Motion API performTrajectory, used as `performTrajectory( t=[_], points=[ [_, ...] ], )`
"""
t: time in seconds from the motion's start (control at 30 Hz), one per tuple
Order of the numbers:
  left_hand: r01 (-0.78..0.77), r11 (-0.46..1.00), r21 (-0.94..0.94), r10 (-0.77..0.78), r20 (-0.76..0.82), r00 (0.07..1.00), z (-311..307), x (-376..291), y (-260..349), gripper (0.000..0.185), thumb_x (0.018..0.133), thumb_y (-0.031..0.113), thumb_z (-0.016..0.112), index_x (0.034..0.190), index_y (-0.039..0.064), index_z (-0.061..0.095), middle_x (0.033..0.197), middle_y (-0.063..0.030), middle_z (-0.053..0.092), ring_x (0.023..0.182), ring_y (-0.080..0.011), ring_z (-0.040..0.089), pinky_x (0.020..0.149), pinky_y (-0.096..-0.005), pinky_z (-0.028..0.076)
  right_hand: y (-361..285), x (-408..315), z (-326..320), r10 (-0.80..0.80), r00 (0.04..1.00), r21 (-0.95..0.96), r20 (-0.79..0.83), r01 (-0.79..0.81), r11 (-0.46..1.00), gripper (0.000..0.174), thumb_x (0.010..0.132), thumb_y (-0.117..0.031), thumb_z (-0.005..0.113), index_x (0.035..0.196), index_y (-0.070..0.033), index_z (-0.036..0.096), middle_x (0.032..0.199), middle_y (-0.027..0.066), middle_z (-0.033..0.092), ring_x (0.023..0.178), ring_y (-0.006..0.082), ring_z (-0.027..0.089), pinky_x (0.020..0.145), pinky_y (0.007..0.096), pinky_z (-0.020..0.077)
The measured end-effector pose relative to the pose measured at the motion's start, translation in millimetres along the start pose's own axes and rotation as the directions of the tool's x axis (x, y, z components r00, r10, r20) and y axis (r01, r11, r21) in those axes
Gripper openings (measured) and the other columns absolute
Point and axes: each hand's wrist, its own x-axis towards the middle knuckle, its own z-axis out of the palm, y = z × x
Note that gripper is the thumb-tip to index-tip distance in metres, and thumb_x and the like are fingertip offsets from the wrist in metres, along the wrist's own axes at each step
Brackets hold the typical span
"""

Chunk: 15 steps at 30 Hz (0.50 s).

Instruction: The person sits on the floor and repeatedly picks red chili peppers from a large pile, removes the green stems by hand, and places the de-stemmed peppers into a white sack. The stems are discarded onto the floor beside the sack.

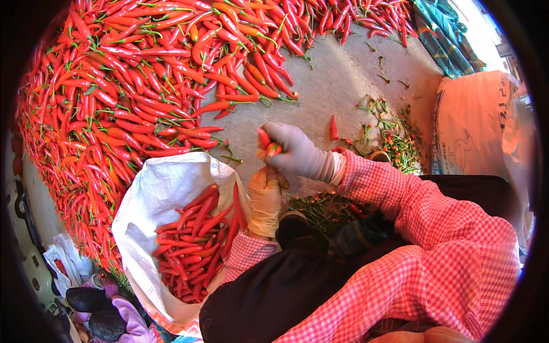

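Observation:
My right hand [296, 150], in a pale thin glove, is closed around red chili peppers [263, 138] whose ends show at its fingers. Just below it, my left hand [265, 199] wears a yellowish glove and has its fingertips up against the right hand. Whether the left fingers grip a pepper is hidden. Beside my left wrist stands an open white woven sack [141, 206], partly filled with red chilies [188, 253] that show no green stems. A large heap of red chilies with green stems [128, 81] spreads beyond the sack.
Cut-off green stems [399, 141] lie on the concrete floor [326, 85], with more stems [317, 210] near my shoe [294, 227]. One loose chili [333, 128] lies apart. An orange sack [472, 128] stands at right, below a blue-green tarp [446, 38]. Another person's checked sleeve [133, 319] shows lower left.

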Motion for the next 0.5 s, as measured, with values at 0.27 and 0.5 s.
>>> performTrajectory(
  t=[0.27, 0.5],
  points=[
    [-0.246, 0.745, 0.620, 0.055, 0.310, 0.949, 8, -15, -61, 0.020, 0.091, 0.014, 0.053, 0.105, 0.010, 0.067, 0.085, -0.0140, 0.066, 0.079, -0.0310, 0.065, 0.068, -0.0409, 0.050, 6, 77, -11, -0.328, 0.945, -0.633, -0.023, 0.240, 0.736, 0.028, 0.072, -0.017, 0.065, 0.095, -0.006, 0.056, 0.096, 0.0124, 0.060, 0.085, 0.0303, 0.064, 0.070, 0.0397, 0.0539],
    [0.060, 0.899, 0.433, -0.151, 0.179, 0.972, -5, -9, -31, 0.021, 0.095, 0.024, 0.054, 0.100, 0.009, 0.068, 0.088, -0.0145, 0.068, 0.081, -0.0316, 0.066, 0.070, -0.0393, 0.051, 31, 128, 2, 0.229, 0.969, -0.809, 0.094, -0.060, 0.585, 0.045, 0.086, -0.015, 0.058, 0.124, 0.005, 0.046, 0.110, 0.0237, 0.062, 0.098, 0.0355, 0.066, 0.078, 0.0424, 0.0544]
  ],
)
